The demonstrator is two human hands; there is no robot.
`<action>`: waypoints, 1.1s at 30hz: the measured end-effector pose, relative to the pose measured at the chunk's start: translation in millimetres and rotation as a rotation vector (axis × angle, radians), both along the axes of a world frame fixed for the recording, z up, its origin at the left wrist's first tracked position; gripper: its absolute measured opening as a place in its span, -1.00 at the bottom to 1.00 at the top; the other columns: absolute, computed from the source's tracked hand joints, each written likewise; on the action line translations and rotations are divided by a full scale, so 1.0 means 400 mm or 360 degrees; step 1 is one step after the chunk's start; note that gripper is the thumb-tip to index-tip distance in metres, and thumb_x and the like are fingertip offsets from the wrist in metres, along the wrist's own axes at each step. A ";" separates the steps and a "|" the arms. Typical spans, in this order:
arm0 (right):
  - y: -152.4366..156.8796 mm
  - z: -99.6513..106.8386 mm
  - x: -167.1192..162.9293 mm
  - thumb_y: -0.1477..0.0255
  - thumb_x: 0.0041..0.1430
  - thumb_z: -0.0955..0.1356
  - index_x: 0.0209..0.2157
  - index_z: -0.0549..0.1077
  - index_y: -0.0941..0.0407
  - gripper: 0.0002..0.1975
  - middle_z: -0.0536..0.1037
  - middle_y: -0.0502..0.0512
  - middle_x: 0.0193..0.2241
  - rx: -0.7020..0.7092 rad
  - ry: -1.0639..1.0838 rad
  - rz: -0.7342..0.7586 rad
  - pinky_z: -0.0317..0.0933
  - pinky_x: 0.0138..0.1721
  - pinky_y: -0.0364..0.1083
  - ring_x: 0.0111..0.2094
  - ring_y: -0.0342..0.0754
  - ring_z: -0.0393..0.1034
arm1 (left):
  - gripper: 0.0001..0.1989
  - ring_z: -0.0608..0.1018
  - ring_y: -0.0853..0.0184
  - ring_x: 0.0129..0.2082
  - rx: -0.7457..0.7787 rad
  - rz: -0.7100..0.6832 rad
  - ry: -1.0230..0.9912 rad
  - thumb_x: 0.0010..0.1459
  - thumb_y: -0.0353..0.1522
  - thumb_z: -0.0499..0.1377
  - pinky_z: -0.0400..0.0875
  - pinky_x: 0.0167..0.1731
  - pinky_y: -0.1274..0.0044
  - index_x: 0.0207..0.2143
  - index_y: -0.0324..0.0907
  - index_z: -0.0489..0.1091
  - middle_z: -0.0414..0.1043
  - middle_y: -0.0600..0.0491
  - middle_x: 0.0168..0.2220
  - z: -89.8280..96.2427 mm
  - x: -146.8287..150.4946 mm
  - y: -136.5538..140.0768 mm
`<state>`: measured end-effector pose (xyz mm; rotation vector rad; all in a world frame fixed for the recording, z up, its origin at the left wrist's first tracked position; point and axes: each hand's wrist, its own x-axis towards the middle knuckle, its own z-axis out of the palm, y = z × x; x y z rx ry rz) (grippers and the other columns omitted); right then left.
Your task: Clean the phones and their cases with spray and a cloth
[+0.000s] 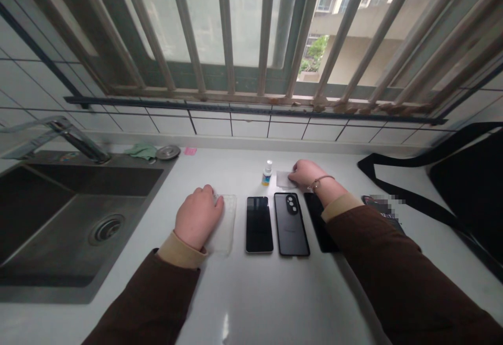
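My left hand (199, 218) lies over the left side of a clear phone case (226, 230), its fingers bent round the upper corner and the thumb on the case. The case stays flat on the counter. Farther back, my right hand (308, 174) has its fingers together on the right edge of a small, thin greyish cloth (283, 179). Just left of that cloth stands a small bottle (266, 173) with a white cap. Between my arms lie a black-screened phone (259, 224) and a dark phone case (292, 224) with camera openings. Another black phone (319, 224) is partly under my right forearm.
A sink (92, 219) with a faucet (74, 138) takes up the left. Behind it are a green cloth (142, 151), a metal drain cover (168, 152) and a pink slip (190, 151). A black bag (471, 177) with a strap lies right, near a dark packet (383, 211).
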<state>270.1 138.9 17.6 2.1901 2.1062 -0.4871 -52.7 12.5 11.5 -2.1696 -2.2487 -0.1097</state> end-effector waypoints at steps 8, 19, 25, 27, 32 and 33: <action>-0.023 -0.007 -0.003 0.47 0.31 0.47 -0.30 0.66 0.18 -0.90 0.71 0.27 -0.27 0.0093 0.0154 0.0067 0.34 -0.15 -0.07 -0.19 0.05 0.58 | -0.62 0.61 -0.11 -0.04 0.0054 -0.0039 0.0030 0.44 -0.21 0.07 0.46 -0.01 0.23 0.02 -0.31 0.51 0.57 -0.29 -0.10 -0.001 0.003 0.002; -0.085 0.071 0.014 0.62 0.22 0.42 -0.12 0.57 0.13 -0.79 0.70 0.10 -0.24 0.0506 0.0351 0.0067 0.23 -0.20 -0.12 -0.22 -0.04 0.53 | -0.76 0.53 -0.02 0.08 0.0322 -0.0430 -0.0472 0.40 -0.28 0.17 0.40 0.20 0.20 -0.01 -0.21 0.52 0.54 -0.20 0.00 0.000 0.018 0.011; -0.205 0.193 -0.025 0.61 0.16 0.46 -0.18 0.52 0.05 -0.77 0.64 -0.05 -0.39 0.0612 0.0748 0.0340 0.26 -0.37 -0.13 -0.39 -0.08 0.54 | -0.75 0.58 0.08 0.05 0.0368 -0.0678 -0.1149 0.43 -0.19 0.22 0.43 0.16 0.26 -0.02 -0.14 0.55 0.62 -0.11 0.00 0.031 0.043 -0.011; -0.249 0.214 -0.056 0.59 0.18 0.46 -0.15 0.52 0.02 -0.76 0.64 -0.09 -0.40 0.0504 0.1029 0.0480 0.30 -0.40 -0.15 -0.43 -0.10 0.53 | -0.64 0.62 0.11 0.01 0.0175 -0.0669 -0.1515 0.41 -0.08 0.26 0.47 0.11 0.30 0.03 -0.14 0.56 0.64 -0.11 0.03 0.031 0.054 -0.022; -0.311 0.230 -0.124 0.62 0.24 0.45 -0.15 0.59 -0.02 -0.75 0.66 -0.11 -0.34 0.0513 0.1168 0.0907 0.34 -0.31 -0.17 -0.37 -0.13 0.53 | -0.41 0.61 0.12 -0.03 -0.0249 -0.0598 -0.2401 0.44 0.11 0.13 0.49 -0.03 0.37 0.07 -0.19 0.60 0.65 -0.16 0.03 0.013 0.080 -0.037; -0.313 0.229 -0.131 0.63 0.25 0.45 -0.14 0.61 -0.03 -0.73 0.67 -0.10 -0.30 0.0576 0.1138 0.0983 0.34 -0.26 -0.16 -0.33 -0.13 0.54 | -0.39 0.61 0.14 -0.06 -0.0293 -0.0551 -0.2587 0.46 0.13 0.09 0.48 -0.06 0.39 0.02 -0.20 0.63 0.65 -0.15 -0.02 0.010 0.083 -0.038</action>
